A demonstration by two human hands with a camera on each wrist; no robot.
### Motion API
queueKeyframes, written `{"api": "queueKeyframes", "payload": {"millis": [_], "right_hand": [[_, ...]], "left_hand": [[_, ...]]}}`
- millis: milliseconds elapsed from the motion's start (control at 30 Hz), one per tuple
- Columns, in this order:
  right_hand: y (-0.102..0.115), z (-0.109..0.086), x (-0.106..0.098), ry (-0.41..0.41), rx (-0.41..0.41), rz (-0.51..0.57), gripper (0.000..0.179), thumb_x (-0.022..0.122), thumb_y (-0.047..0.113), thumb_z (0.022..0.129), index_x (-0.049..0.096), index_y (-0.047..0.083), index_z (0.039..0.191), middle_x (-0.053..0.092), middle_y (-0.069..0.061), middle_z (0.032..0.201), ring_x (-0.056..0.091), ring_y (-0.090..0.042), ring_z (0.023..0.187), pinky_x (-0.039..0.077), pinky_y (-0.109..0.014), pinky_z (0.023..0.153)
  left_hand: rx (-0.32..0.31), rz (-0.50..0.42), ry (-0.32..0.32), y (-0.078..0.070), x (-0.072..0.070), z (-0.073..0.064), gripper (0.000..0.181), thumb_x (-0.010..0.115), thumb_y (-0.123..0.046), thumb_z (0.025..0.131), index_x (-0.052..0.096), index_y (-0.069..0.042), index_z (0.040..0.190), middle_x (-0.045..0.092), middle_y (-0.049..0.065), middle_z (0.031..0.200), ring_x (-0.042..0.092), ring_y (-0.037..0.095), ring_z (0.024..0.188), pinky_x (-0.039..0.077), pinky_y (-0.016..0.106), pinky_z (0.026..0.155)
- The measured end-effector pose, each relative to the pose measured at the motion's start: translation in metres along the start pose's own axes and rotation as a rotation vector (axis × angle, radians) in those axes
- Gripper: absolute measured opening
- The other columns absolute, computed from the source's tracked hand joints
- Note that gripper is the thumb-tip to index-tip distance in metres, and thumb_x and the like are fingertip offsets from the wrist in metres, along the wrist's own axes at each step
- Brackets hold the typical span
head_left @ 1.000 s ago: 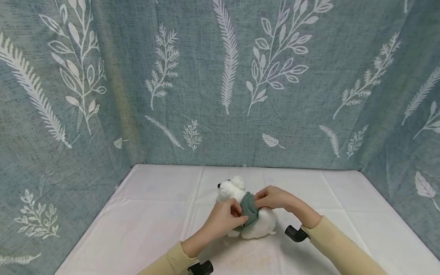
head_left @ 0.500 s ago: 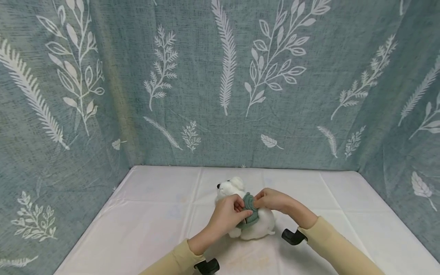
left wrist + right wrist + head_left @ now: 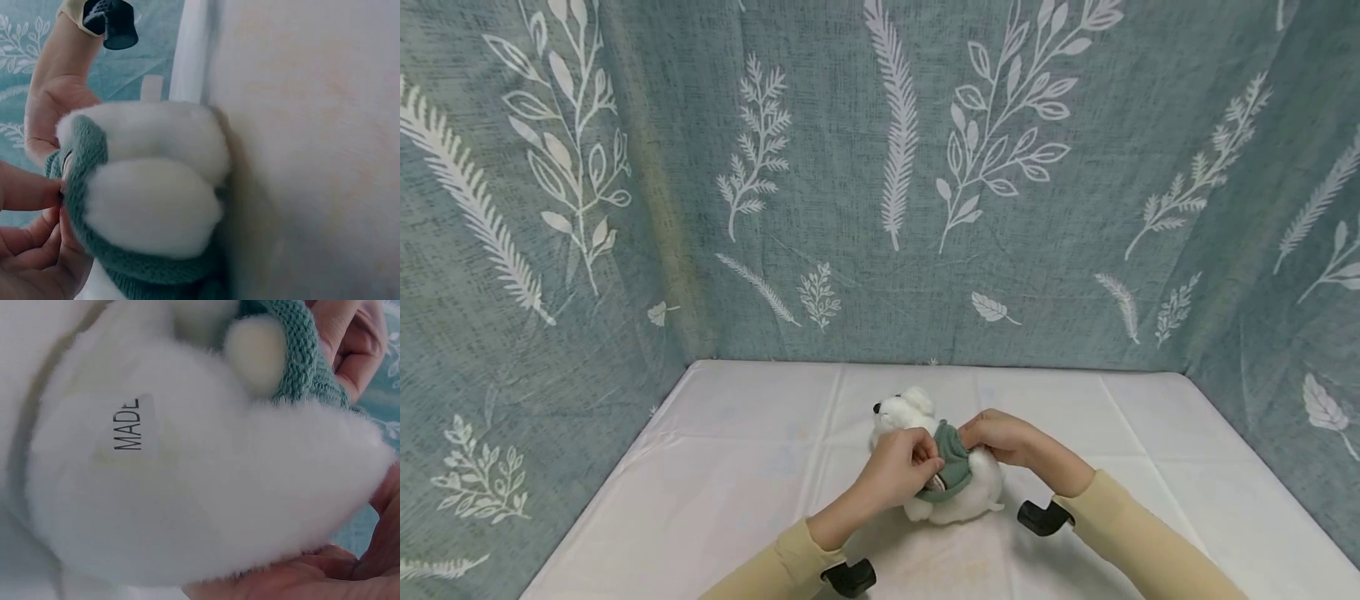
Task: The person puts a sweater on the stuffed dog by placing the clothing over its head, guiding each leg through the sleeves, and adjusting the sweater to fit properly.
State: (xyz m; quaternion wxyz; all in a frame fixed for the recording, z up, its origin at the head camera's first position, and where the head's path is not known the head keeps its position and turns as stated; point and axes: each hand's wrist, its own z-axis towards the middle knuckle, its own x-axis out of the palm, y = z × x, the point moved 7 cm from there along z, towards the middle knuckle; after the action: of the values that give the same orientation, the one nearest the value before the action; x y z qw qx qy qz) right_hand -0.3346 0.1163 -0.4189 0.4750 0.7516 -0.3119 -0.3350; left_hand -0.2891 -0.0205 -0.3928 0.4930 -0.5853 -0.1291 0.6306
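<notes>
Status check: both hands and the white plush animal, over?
Left hand pinching green knit garment by its edge. Right hand against white plush animal, grip unclear. Garment around animal's body; nothing seen in the way.

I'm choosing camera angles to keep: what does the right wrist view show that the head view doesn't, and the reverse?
Only the right wrist view shows the label lettered "MADE" on the stuffed toy.
Only the head view shows the black nose and the sleeves.
Both show the toy, its green sweater, the left hand and the right hand.
</notes>
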Motion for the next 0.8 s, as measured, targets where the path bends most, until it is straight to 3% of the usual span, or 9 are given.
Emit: {"api": "queueKeyframes", "payload": {"millis": [300,500,600,800], "right_hand": [[0.001,-0.001,-0.002,-0.003,0.017,0.016,0.031,0.048,0.0,0.078,0.035,0.017,0.055,0.031,0.005,0.057,0.033,-0.009,0.058,0.033,-0.022,0.061],[-0.001,-0.001,-0.001,0.028,0.034,0.035,0.03,0.053,0.003,0.082,0.044,0.016,0.057,0.039,0.006,0.059,0.04,-0.008,0.061,0.038,-0.022,0.064],[0.001,-0.003,-0.002,0.057,0.024,-0.033,0.027,0.055,0.006,0.084,0.047,0.015,0.06,0.04,0.006,0.061,0.041,-0.008,0.063,0.038,-0.023,0.062],[0.013,-0.01,0.003,0.148,-0.049,-0.292,0.014,0.056,0.009,0.087,0.053,0.014,0.074,0.033,0.005,0.061,0.022,-0.01,0.055,0.026,-0.028,0.056]], "left_hand": [[-0.026,0.014,0.087,0.005,-0.003,-0.008,0.014,0.068,-0.008,0.085,0.06,-0.012,0.073,0.055,-0.006,0.066,0.048,0.001,0.057,0.042,0.018,0.054],[-0.001,0.036,0.15,0.004,-0.004,-0.009,0.017,0.068,-0.008,0.085,0.058,-0.013,0.072,0.053,-0.007,0.065,0.046,0.001,0.056,0.041,0.018,0.053],[-0.018,0.018,0.154,0.006,-0.001,-0.009,0.015,0.067,-0.01,0.087,0.058,-0.013,0.075,0.054,-0.007,0.068,0.048,0.001,0.059,0.043,0.018,0.055],[-0.041,-0.021,0.096,0.01,-0.002,-0.008,0.012,0.066,-0.012,0.089,0.059,-0.013,0.08,0.057,-0.005,0.071,0.05,0.003,0.06,0.044,0.02,0.055]]}}
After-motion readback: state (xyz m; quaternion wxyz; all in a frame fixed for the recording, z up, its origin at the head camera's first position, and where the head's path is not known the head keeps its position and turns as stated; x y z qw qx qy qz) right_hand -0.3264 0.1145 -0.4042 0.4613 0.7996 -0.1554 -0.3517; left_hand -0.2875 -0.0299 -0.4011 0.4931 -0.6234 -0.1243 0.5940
